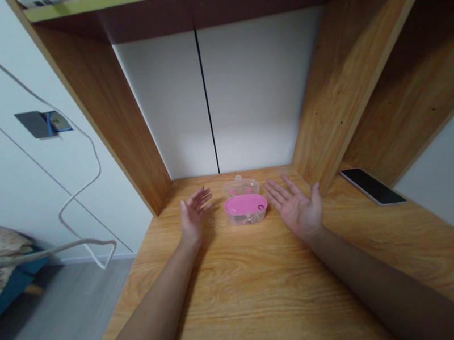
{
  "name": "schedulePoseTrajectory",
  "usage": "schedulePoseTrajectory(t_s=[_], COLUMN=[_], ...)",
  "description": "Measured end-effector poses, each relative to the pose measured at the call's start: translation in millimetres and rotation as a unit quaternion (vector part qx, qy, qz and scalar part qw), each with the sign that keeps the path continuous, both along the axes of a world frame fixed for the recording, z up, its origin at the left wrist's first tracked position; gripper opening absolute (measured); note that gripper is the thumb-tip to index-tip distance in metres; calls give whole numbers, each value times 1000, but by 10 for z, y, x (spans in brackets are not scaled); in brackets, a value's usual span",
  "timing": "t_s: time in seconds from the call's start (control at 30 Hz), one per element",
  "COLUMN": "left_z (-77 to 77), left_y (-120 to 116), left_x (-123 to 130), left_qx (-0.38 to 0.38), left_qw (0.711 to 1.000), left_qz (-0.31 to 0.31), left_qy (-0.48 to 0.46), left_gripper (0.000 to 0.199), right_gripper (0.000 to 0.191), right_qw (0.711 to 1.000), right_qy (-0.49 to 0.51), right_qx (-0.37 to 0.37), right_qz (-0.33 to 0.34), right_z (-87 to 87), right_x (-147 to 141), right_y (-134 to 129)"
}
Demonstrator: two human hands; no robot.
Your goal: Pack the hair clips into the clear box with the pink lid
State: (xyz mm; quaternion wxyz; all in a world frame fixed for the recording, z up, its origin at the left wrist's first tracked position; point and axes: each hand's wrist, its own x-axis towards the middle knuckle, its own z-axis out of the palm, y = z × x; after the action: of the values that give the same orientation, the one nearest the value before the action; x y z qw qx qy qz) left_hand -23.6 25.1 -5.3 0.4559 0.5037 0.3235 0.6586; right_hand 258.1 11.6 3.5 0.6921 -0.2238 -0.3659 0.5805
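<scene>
Between my hands stands a small clear oval box [245, 217] with a pink tray [244, 204] across its top. Its clear lid [240, 187] is tipped back on the far side. A dark ring-shaped item lies at the right end of the pink tray, and small things I cannot make out show through the clear wall. My left hand [193, 215] is held to the left of the box, fingers apart, holding nothing. On the other side my right hand [297, 205] is turned palm up with fingers spread, also bare. Neither hand touches the box. Tiny clear rings [211, 221] lie near my left hand.
A phone [373, 187] lies on the wooden desk [246, 293] at the right, by a slanting wooden panel [340, 100]. A shelf [201, 4] spans overhead. White cable [94, 150] hangs at the left wall, beside an uncovered wall socket [45, 123].
</scene>
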Motion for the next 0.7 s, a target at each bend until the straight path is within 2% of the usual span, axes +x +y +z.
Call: schedulePoseTrajectory(t_s=[0.1, 0.17, 0.37, 0.47, 0.53, 0.6, 0.63, 0.67, 0.7], left_z=[-33, -22, 115, 120, 101, 94, 100, 113, 132], left_y=[18, 18, -12, -1, 8, -2, -15, -34, -55], left_x=[-93, -120, -110, -143, -184, -227, -245, -259, -269], left_qx=[68, 74, -28, -54, -43, 5, 36, 71, 82], left_qw=[993, 993, 996, 993, 996, 990, 977, 948, 934], left_qz=[0, -17, -75, -89, -82, -58, -43, -32, -33], left_qy=[92, 92, -49, -64, -9, 127, 206, 307, 346], left_gripper=[79, 84, 100, 103, 104, 97, 89, 73, 56], right_gripper=[84, 84, 82, 82, 82, 81, 81, 80, 80], right_qw=[1000, 1000, 1000, 1000, 1000, 1000, 1000, 1000, 1000], right_qy=[1, 1, 0, -4, -14, -20, -21, -21, -20], right_qx=[-4, -6, -11, -9, -2, 0, -1, -3, -6], right_qz=[4, 5, 6, 7, 8, 4, 3, 2, 2], right_z=[-23, -24, -18, -35, -46, -50, -49, -47, -44], right_x=[11, 8, -2, 4, 5, 1, -1, -5, -7], right_y=[10, 9, 10, 20, 26, 27, 26, 24, 21])
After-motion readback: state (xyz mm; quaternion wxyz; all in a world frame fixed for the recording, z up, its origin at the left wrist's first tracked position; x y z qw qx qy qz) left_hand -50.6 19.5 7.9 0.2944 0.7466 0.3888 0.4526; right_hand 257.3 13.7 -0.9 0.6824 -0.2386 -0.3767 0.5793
